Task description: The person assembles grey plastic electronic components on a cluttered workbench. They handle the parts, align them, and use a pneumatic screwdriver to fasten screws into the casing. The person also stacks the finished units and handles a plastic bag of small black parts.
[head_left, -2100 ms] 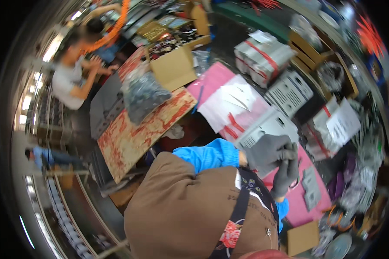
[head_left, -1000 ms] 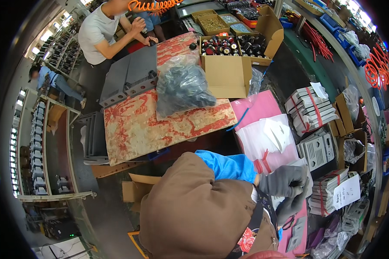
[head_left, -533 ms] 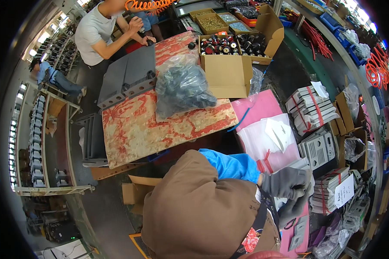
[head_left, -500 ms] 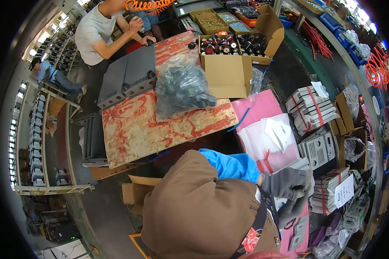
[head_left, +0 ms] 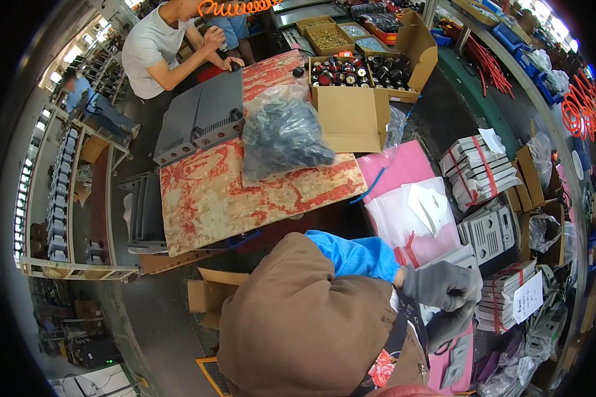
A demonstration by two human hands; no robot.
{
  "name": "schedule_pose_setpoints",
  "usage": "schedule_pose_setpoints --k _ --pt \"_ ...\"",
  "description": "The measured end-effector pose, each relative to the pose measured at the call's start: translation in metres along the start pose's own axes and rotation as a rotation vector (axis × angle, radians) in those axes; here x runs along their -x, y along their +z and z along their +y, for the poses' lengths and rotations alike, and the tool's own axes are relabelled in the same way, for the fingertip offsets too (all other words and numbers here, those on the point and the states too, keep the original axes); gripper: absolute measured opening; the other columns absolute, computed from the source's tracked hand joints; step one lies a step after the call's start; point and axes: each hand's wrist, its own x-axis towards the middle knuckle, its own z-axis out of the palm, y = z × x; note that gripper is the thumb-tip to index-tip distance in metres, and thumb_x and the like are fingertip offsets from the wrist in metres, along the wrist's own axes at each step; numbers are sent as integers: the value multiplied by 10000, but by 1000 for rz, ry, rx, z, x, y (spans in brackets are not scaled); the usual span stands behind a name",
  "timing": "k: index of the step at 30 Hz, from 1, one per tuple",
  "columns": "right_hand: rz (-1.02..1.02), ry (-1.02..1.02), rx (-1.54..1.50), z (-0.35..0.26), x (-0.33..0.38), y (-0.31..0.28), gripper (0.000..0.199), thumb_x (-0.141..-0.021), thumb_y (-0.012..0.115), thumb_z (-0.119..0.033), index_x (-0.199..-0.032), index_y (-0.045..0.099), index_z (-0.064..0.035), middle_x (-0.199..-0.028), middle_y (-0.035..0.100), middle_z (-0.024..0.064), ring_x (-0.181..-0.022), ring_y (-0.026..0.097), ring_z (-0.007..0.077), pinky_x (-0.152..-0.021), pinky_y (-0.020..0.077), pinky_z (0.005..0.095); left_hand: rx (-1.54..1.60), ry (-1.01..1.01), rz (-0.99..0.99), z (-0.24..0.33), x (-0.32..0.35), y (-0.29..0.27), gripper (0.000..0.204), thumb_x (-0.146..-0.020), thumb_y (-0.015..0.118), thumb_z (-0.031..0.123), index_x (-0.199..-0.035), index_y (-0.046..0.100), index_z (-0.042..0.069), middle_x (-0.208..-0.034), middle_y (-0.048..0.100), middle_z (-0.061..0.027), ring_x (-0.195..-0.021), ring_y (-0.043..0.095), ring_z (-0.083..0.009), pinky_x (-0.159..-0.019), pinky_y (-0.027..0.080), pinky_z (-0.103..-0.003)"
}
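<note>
My left hand (head_left: pixel 434 286), in a grey glove below a blue sleeve cover, has its fingers curled in at the right side of the view. A pale, translucent piece (head_left: pixel 473 286) shows at its fingertips; its kind is not clear. My right hand (head_left: pixel 447 325), also gloved in grey, lies just below and is partly hidden, so its fingers cannot be made out. Beneath both hands lies a light grey metal panel (head_left: pixel 455 254), partly covered by the gloves. White sheets (head_left: pixel 425 206) and a red strap (head_left: pixel 409 250) lie just beyond on pink foam (head_left: pixel 404 165).
Bundled grey panels (head_left: pixel 478 168) stand to the right, with a slotted panel (head_left: pixel 489 230) nearer. A worn red table (head_left: pixel 265 212) carries a bag of dark parts (head_left: pixel 286 135), a grey casing (head_left: pixel 202 116) and a carton of knobs (head_left: pixel 341 71). A co-worker (head_left: pixel 159 53) handles the casing.
My left hand has shifted slightly, its fingers turning down over the panel. The whole view has drifted a little. Across the table, the co-worker's hands remain at the casing.
</note>
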Motion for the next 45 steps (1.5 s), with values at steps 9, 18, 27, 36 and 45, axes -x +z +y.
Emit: schedule_pose_setpoints --k 9,18,27,36,45 --pt "89 -7 -84 -16 5 6 527 -1051 473 -405 -1179 584 93 -1016 607 147 -879 558 180 -736 464 322 91 -103 31 -13 3 6 198 -787 672 97 -751 496 16 -730 466 -59 -652 459 -165 -594 396 -331" --pt "173 -48 72 -17 10 4 524 -1034 481 -425 -1115 636 68 -943 609 110 -804 547 187 -669 416 339 124 -177 -41 -17 0 6 173 -789 676 115 -768 528 29 -742 521 -48 -674 507 -133 -594 428 -314" --pt "175 -6 -22 3 6 -7 522 -1025 503 -417 -1163 634 69 -932 604 100 -794 542 175 -664 407 319 104 -206 -89 -20 -5 6 190 -802 686 139 -785 535 26 -756 534 -53 -682 520 -138 -595 441 -319" --pt "200 -3 -27 -20 9 6 491 -1023 510 -417 -1102 647 48 -877 595 64 -725 501 132 -606 360 300 97 -190 -95 -19 -9 7 194 -807 681 149 -807 537 19 -770 545 -56 -693 531 -138 -607 452 -318" --pt "301 -53 96 -26 5 0 545 -1028 503 -440 -1096 626 87 -928 615 128 -793 567 207 -674 461 327 398 -374 -78 -11 -9 6 125 -830 641 112 -837 559 18 -752 562 -26 -680 566 -103 -603 469 -265"
